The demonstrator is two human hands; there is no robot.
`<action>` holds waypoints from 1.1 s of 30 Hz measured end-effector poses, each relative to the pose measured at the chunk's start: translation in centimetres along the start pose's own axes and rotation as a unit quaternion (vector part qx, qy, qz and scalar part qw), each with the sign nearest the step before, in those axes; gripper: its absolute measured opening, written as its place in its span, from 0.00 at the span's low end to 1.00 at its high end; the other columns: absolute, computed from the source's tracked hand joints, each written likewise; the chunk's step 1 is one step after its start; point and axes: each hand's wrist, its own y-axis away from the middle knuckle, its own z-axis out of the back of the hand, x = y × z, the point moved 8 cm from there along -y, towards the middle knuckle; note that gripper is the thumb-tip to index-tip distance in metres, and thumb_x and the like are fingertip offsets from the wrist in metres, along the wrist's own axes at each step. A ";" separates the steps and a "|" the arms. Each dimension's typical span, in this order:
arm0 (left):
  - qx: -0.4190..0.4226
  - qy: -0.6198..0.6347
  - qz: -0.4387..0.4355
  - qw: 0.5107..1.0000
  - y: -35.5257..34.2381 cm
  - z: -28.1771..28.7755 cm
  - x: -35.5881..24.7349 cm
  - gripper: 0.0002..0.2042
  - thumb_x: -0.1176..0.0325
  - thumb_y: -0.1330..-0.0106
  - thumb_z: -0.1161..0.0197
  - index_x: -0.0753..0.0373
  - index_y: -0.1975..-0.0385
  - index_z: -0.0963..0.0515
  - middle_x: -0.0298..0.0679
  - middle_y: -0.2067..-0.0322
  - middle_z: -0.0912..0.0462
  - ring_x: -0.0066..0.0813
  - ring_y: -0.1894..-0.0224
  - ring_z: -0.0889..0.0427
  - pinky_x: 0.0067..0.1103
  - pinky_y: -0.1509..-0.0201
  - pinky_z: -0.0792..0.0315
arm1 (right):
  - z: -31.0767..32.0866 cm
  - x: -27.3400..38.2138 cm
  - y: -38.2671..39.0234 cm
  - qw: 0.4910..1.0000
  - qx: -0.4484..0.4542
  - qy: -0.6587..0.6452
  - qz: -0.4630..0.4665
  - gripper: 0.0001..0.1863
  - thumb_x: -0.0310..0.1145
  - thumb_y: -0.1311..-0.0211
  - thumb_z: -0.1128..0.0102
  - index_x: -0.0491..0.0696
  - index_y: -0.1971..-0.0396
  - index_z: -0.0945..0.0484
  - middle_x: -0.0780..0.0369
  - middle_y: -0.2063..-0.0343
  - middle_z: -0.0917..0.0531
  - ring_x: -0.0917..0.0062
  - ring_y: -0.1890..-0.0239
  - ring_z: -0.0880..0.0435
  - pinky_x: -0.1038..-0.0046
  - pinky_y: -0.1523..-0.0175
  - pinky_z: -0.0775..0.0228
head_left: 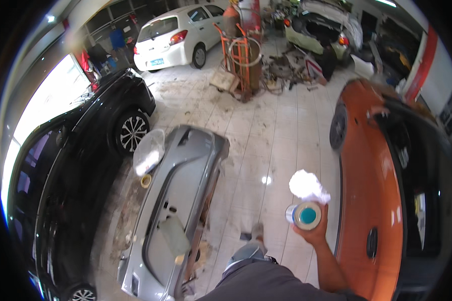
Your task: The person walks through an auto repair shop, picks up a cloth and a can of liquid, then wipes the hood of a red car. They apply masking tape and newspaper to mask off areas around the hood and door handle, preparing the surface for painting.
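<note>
My right hand is closed around a round can with a pale rim, a teal middle on its top and a white-and-blue side. The can is held up over the floor, left of the orange car. A bright white crumpled piece, cloth or paper, shows just beyond the can at my fingertips; whether the same hand grips it I cannot tell. My left hand is out of view. To my left lies a grey car bumper with a grey-green flat piece on it.
An orange car stands close on my right, a black car on the left. Beside the bumper are a plastic bag and a tape roll. Farther off are gas cylinders on an orange cart, a white car and scattered parts.
</note>
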 end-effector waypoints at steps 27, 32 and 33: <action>0.046 0.430 0.123 0.893 -17.3 50.8 -55.4 0.17 0.49 0.25 0.38 0.55 0.68 0.15 0.28 0.84 0.28 0.20 0.85 0.33 0.24 0.81 0.38 | -42.2 -21.4 -90.0 0.958 0.214 0.011 0.190 0.50 0.37 0.70 0.10 0.47 0.41 0.29 0.52 0.49 0.25 0.52 0.46 0.23 0.55 0.44 0.26; 0.262 0.415 0.150 0.858 -23.0 59.2 -62.6 0.15 0.51 0.23 0.44 0.47 0.73 0.21 0.24 0.86 0.39 0.19 0.87 0.40 0.21 0.82 0.44 | -56.0 -19.9 -99.4 0.955 0.211 -0.086 0.190 0.48 0.36 0.70 0.10 0.46 0.43 0.28 0.56 0.50 0.25 0.59 0.46 0.23 0.59 0.41 0.28; 0.363 0.419 0.131 0.822 -28.1 61.8 -64.0 0.15 0.51 0.22 0.45 0.46 0.73 0.22 0.23 0.86 0.40 0.19 0.87 0.41 0.21 0.82 0.44 | -58.6 -20.1 -101.1 0.956 0.222 -0.107 0.160 0.48 0.36 0.70 0.10 0.46 0.43 0.28 0.56 0.50 0.25 0.60 0.46 0.23 0.59 0.41 0.29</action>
